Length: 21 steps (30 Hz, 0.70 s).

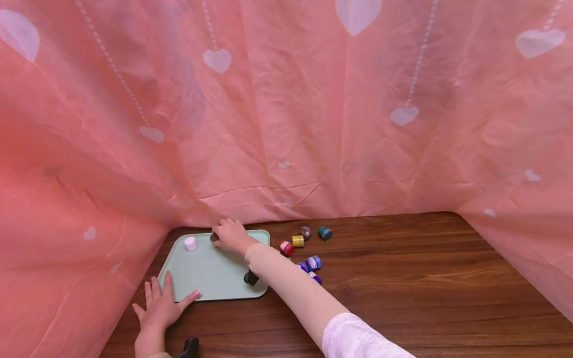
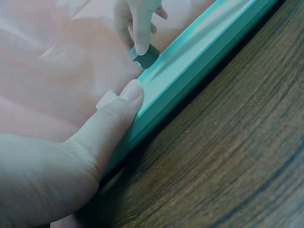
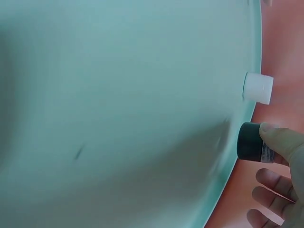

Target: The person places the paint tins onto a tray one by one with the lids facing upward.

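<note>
My right hand [image 1: 232, 235] pinches a small dark paint jar [image 3: 250, 142] with a printed label between thumb and fingers, close over the far edge of a pale green tray [image 1: 208, 278]. A white jar [image 1: 190, 243] stands in the tray's far left corner, to the left of the dark one. At the near left of the tray, my left hand [image 1: 160, 307] lies with its fingers spread; its thumb [image 2: 121, 107] rests along the tray's rim in the left wrist view.
Right of the tray, several small paint jars lie on the brown wooden table [image 1: 403, 278]: a red jar [image 1: 286, 248], a yellow jar [image 1: 297, 241], a teal jar [image 1: 325, 232], a blue jar [image 1: 313, 262] and others partly behind the right forearm. A pink curtain [image 1: 304, 124] encloses the table.
</note>
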Motion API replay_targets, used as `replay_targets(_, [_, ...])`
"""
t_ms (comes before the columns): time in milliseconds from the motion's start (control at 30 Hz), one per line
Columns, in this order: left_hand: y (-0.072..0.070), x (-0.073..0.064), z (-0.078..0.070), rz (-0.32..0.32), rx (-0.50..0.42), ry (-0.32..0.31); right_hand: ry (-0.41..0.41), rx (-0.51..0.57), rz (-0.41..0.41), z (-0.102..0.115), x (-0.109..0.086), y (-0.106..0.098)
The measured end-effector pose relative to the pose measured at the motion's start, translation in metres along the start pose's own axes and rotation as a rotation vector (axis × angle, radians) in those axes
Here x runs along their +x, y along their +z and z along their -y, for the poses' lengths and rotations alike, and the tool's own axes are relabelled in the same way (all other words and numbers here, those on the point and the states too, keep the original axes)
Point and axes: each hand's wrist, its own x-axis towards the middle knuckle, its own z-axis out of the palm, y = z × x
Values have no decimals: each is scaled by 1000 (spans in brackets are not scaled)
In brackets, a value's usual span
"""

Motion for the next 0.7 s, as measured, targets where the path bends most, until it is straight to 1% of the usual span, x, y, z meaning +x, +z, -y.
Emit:
replay_targets(200, [-1,0,0,3,0,3,41,5,10,2,4,4])
replay_targets(367, [-2,-1,-1,7,-4,4,66,-6,18,2,3,8])
replay_targets(700, [1,1,-1,15,7,0,88,24,11,3,3,15])
